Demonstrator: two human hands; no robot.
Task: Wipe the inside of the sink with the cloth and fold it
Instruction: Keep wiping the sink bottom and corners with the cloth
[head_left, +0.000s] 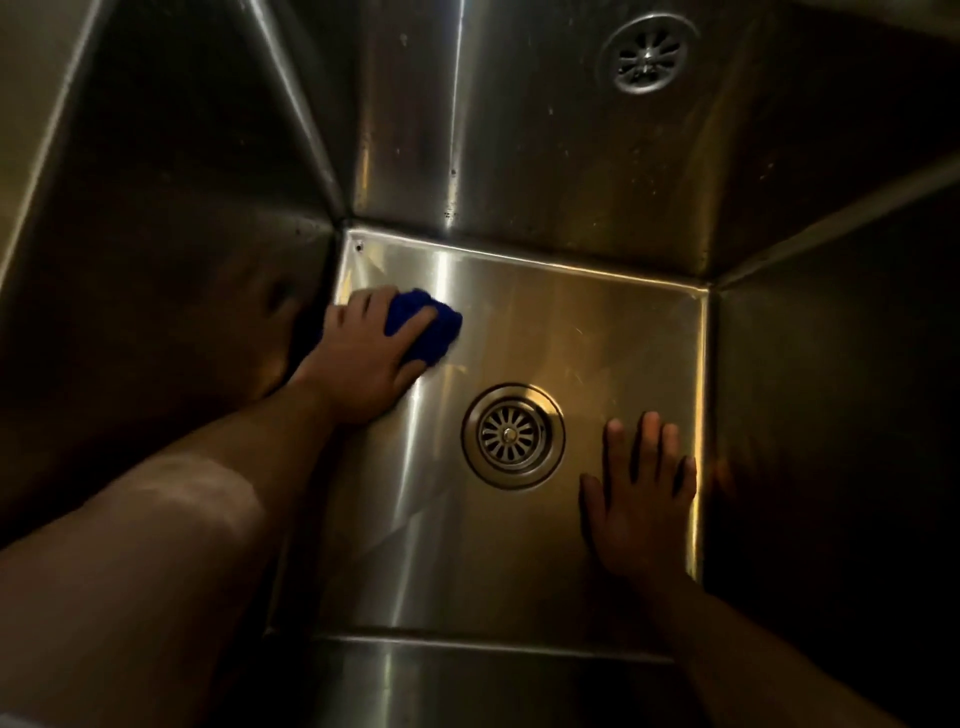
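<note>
- Two hands are down in the sink (571, 322), both on its floor. I judge the wiping to be under way and the folding not yet begun.
- My left hand (363, 358) has its fingers curled over the blue cloth (426, 325). It presses the cloth, bunched into a wad, onto the floor near the far left corner, just beside the left wall.
- My right hand (641, 514) lies flat beside the right wall, fingers straight and slightly spread, holding nothing. It looks like a brace.
- The drain (513, 436) sits mid-floor between the two hands, apart from both.
- To do this step well, I'd flatten the wad a little so more cloth meets the steel. Then I'd draw it in overlapping strokes from the far edge toward me, following the brushed grain.
- Corners and seams where floor meets wall need fingertip pressure through the cloth. The dark speck in the far left corner is a fair first target.
- The back wall shows spots and streaks below the overflow grille (648, 54), so the walls deserve passes too, top downward, before the floor is finished.
- Around the drain I'd circle the ring rather than drag across it, lest the cloth snag on the strainer slots.
- The patch under my right palm will be missed unless I shift that hand to steel already wiped.
- Light is dim, so I cannot tell whether the steel is wet or dry.
</note>
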